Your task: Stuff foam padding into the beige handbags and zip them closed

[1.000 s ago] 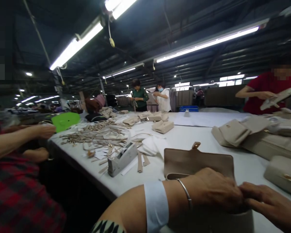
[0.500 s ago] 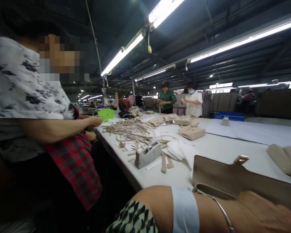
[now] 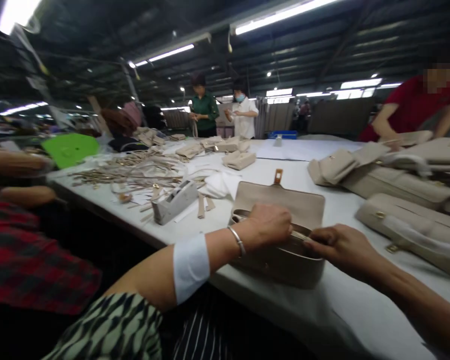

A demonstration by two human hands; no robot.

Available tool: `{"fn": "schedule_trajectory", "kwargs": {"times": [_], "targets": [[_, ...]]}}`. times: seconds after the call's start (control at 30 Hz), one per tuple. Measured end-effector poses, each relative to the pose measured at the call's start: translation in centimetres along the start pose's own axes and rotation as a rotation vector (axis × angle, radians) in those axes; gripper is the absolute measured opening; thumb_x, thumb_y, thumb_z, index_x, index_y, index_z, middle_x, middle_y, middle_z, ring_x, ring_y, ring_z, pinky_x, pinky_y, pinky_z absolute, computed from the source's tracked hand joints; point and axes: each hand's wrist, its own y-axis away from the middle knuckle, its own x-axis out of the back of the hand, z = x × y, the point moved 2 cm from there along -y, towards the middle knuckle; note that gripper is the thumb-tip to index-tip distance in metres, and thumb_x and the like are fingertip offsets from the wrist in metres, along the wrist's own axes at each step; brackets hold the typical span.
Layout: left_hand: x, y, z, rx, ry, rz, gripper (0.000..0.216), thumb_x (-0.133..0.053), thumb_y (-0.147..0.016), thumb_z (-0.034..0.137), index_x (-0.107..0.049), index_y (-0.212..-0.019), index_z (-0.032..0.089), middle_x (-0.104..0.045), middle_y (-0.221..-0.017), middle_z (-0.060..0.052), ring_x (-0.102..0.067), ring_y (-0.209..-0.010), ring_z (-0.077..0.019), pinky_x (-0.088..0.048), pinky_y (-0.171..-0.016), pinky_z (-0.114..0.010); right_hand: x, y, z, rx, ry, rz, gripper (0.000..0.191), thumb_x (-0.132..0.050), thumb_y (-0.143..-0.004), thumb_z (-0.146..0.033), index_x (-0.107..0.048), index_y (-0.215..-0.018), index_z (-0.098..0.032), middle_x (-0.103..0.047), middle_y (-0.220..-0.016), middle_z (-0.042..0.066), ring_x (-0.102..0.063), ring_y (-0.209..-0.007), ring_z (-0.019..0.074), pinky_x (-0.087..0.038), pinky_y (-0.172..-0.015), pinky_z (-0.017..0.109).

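Lighting: supplied by fluorescent tubes (image 3: 172, 51) overhead, blown out to white glare. Ceiling left dim; white worktop (image 3: 315, 200) brightly lit. Motion blur is seen at the left edge. Wide-angle stretching is noted at the edges. Distant background rendered soft; shadows faint.

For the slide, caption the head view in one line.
Both hands, left hand and right hand, work at the open mouth of a beige handbag on a white table, tape dispenser nearby.
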Motion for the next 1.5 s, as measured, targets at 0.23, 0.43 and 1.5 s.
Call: {"fn": "schedule_trajectory", "kwargs": {"times": [0.23,0.43,1.5], "targets": [[0.3,1.9,-1.8,0.124,-0.079,-0.013,0.029,-0.043,-0.085,0.032,-0.066,-0.093,0.015,-0.07,-0.088,-0.013,-0.067,-0.085,-0.026,-0.051,-0.075,-0.036,0.5,0.9,-4.6,0.033,0.121,0.113,0.026,-0.051,-0.088,-0.033,-0.068,-0.071,-0.022,-0.065,-0.064,-0.001,-0.055,-0.067,0.0172,-0.034,-0.07,0.029],[1.6,2.9,-3.4,0.133,-0.129,0.12,0.03,-0.039,-0.085,0.033,-0.062,-0.092,0.016,-0.069,-0.086,-0.012,-0.067,-0.079,-0.0301,-0.051,-0.068,-0.041,1.7,1.2,-5.1,0.002,0.174,0.116,0.028,-0.051,-0.089,-0.035,-0.068,-0.07,-0.023,-0.064,-0.062,0.0,-0.055,-0.065,0.0171,-0.035,-0.07,0.03],[-0.3,4.7,-8.0,0.184,-0.175,0.156,0.022,-0.046,-0.08,0.027,-0.062,-0.076,0.013,-0.061,-0.092,-0.012,-0.057,-0.092,-0.0266,-0.045,-0.08,-0.04,-0.2,-3.0,-10.4,0.174,0.321,-0.126,0.018,-0.05,-0.087,-0.03,-0.063,-0.079,-0.019,-0.069,-0.075,0.008,-0.066,-0.072,0.0259,-0.04,-0.057,0.031]]}}
